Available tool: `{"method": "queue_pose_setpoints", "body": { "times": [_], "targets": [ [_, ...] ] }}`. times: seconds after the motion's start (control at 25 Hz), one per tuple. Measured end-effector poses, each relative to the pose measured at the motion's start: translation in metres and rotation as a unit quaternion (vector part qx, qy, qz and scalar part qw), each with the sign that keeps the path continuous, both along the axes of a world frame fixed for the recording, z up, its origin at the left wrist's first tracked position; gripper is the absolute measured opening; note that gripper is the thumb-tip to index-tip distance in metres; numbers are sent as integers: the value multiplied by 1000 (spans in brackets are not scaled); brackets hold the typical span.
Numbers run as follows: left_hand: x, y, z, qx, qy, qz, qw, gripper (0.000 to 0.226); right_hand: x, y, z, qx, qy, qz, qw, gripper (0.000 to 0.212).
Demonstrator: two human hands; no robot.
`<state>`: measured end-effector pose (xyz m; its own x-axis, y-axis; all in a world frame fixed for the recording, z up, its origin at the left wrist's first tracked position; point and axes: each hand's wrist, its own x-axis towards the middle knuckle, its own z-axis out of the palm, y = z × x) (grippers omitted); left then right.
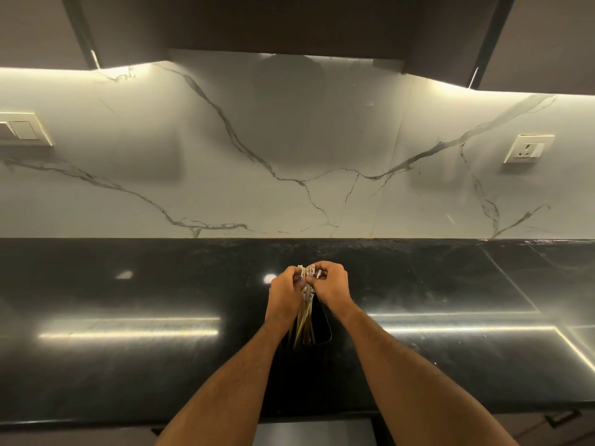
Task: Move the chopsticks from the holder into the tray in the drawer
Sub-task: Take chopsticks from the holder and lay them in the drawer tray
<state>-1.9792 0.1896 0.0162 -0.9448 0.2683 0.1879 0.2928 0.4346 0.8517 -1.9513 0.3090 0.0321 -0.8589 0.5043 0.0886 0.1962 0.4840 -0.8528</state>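
A bundle of pale wooden chopsticks (306,313) with patterned tops stands in a black holder (323,329) on the black countertop. My left hand (285,292) grips the upper part of the bundle from the left. My right hand (331,283) closes on the patterned tops from the right. The lower ends of the chopsticks are inside the holder. My forearms hide the holder's left side. A grey drawer edge (314,431) shows below the counter's front; its inside and any tray are out of sight.
The glossy black countertop (128,300) runs the full width, backed by a white marble wall (289,156). A switch plate (22,128) is at the left, a wall socket (528,149) at the right. Dark cabinets hang overhead.
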Motion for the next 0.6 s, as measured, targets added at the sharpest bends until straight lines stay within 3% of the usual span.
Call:
{"method": "queue_pose_setpoints", "body": {
  "times": [0.32, 0.6],
  "targets": [
    [13, -9, 16, 9, 80, 61, 995, 8, 10, -3, 14, 16, 26, -12, 999, 19],
    [24, -13, 39, 44, 53, 20, 997, 13, 26, -13, 42, 28, 77, -14, 997, 18]
  ]
}}
